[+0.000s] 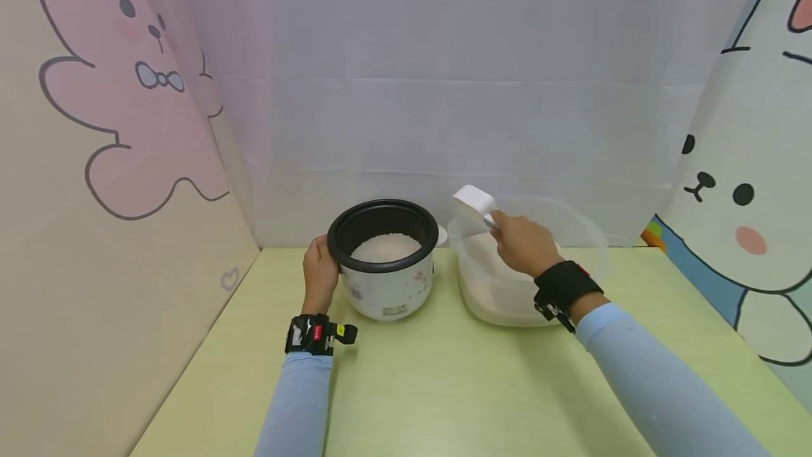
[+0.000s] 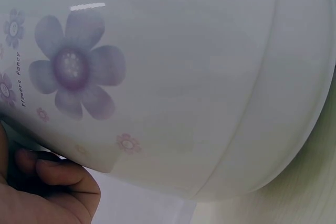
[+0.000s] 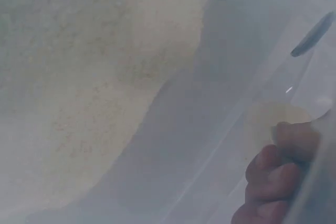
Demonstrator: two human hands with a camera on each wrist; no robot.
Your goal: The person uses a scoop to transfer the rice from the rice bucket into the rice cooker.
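Observation:
A white rice cooker [image 1: 388,295] with a flower print and a black rim stands on the table, its lid off. White rice [image 1: 387,247] lies in its dark inner pot. My left hand [image 1: 321,270] grips the cooker's left side just below the rim; the left wrist view shows its curled fingers [image 2: 68,177] at a dark handle. To the right, my right hand [image 1: 525,242] holds a white scoop [image 1: 474,202] by its handle, above the left part of a clear plastic tub [image 1: 485,302]. Rice [image 3: 105,103] fills much of that tub's bottom. The scoop's inside is hidden.
A pale yellow-green table [image 1: 438,393] carries both vessels, which stand side by side near its back edge. A white curtain [image 1: 444,90] hangs right behind them. Printed cartoon panels [image 1: 146,125] border the table at left and right.

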